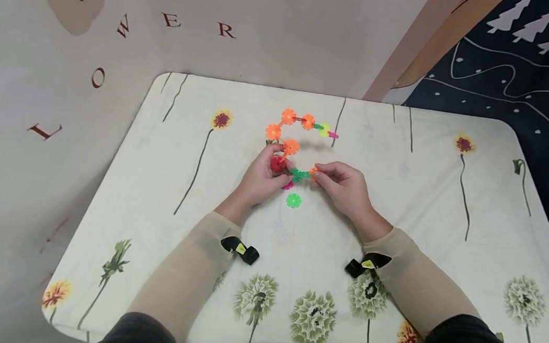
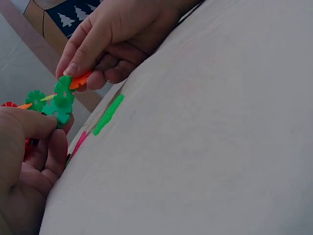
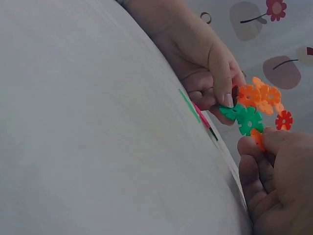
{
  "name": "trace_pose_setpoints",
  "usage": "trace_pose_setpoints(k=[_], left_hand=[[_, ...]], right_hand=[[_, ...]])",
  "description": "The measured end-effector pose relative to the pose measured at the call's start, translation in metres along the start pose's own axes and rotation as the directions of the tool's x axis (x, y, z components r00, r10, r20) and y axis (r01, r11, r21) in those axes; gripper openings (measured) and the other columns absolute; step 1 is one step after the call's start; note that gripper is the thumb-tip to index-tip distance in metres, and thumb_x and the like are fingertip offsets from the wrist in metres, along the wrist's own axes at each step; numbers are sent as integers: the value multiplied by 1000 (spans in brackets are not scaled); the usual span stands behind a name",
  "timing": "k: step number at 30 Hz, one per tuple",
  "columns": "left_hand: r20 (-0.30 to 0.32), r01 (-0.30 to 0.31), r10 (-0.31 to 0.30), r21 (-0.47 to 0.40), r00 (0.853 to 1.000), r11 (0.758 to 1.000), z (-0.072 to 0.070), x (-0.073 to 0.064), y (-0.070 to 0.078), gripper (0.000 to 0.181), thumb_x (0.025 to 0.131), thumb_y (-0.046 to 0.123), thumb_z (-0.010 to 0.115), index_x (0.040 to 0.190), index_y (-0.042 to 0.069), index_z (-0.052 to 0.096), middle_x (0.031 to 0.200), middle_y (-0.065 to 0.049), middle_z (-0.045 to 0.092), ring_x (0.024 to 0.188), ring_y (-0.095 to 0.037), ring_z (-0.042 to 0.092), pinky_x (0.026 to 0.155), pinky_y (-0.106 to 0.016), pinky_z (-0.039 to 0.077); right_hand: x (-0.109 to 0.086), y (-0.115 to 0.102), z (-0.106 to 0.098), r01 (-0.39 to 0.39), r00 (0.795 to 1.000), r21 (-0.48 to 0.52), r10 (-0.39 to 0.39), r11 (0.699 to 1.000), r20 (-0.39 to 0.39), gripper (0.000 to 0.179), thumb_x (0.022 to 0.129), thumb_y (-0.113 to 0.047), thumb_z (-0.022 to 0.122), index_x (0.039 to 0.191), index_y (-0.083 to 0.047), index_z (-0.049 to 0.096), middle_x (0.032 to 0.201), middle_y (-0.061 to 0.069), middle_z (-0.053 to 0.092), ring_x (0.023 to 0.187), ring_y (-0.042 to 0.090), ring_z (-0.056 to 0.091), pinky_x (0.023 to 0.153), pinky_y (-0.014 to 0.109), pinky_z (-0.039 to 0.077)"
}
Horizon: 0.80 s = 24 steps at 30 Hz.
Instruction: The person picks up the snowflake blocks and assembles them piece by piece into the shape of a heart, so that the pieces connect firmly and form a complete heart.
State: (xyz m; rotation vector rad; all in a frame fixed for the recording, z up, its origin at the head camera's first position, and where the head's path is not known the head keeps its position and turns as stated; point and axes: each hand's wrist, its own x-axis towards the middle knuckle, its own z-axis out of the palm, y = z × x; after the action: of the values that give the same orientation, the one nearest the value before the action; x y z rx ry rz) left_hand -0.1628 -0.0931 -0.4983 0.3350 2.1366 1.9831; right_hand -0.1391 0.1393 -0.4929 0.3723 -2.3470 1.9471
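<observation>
A curved chain of notched, flower-shaped plastic discs lies between my two hands, its orange discs (image 1: 289, 116) curving away at the top. My left hand (image 1: 262, 173) grips the chain by a red disc (image 1: 277, 164), with thumb and finger pinching a green disc (image 2: 61, 112) in the left wrist view. With thumb and fingertips, my right hand (image 1: 346, 186) pinches an orange disc (image 3: 257, 139), which meets a green disc (image 3: 250, 121). A yellow disc (image 1: 324, 129) and a pink one (image 1: 334, 135) form the chain's far end.
A loose light green disc (image 1: 293, 200) lies on the table just below the hands, with a pink disc (image 1: 288, 185) beside it, partly hidden by the left hand. The flower-printed white tablecloth (image 1: 397, 163) covers the table, whose far edge runs along a printed wall (image 1: 281, 62).
</observation>
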Motion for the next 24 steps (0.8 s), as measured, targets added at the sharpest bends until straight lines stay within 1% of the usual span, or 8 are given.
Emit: trace_pose_setpoints(k=[4,7,10,13,16,19,22,24], left_hand=[[-9,-8,8,-8,1000,1000,0,0,-1,63,95,-12,68,150,3,43,111,-12,70,106,-23,66,94,-28,58],[-15,-14,13,-31,1000,999,0,1,-1,61,95,-12,67,149,4,45,112,-13,69,107,-24,66,95,-29,58],[-11,-20,19,-55,1000,998,-1,0,-1,60,94,-13,65,149,4,46,114,-13,71,109,-24,67,96,-28,57],[4,-32,33,-76,999,997,-1,0,0,62,93,-15,63,149,3,44,115,-14,74,110,-24,69,95,-27,56],[14,-48,50,-95,999,994,-2,-1,1,67,92,-15,66,151,4,41,114,-15,76,109,-24,70,92,-28,56],[10,-63,64,-111,998,992,-2,-1,1,72,92,-12,72,153,5,39,113,-15,76,106,-26,70,92,-28,57],[-4,-58,58,-133,998,989,-3,-1,1,74,92,-9,77,154,7,39,113,-14,76,106,-26,71,91,-28,57],[-13,-51,50,-152,999,987,-4,-1,2,74,91,-9,78,153,8,40,113,-13,76,106,-25,71,90,-27,57]], right_hand=[[0,2,-1,33,999,-20,-33,999,16,25,93,10,77,118,8,76,106,24,76,81,6,74,78,22,60],[1,4,-2,71,997,-40,-70,997,29,30,91,14,76,120,6,76,110,21,74,84,8,75,79,22,60],[0,6,-2,95,994,-23,-94,995,47,32,91,15,76,121,6,75,110,21,69,86,11,74,80,22,60],[0,6,-2,103,993,-5,-102,995,58,32,91,14,77,122,7,74,109,21,68,87,12,74,81,22,60],[0,7,-2,103,993,6,-103,995,66,32,91,13,77,122,6,74,109,21,67,87,15,75,82,23,60],[0,6,-2,102,992,6,-102,995,71,33,91,12,77,123,5,75,111,19,69,89,21,75,82,24,61],[1,5,-2,95,992,18,-96,995,83,33,92,12,77,124,4,74,113,16,70,91,24,74,84,25,61],[1,5,-1,92,991,42,-95,995,91,34,92,13,76,125,6,73,114,16,70,92,22,75,85,26,61]])
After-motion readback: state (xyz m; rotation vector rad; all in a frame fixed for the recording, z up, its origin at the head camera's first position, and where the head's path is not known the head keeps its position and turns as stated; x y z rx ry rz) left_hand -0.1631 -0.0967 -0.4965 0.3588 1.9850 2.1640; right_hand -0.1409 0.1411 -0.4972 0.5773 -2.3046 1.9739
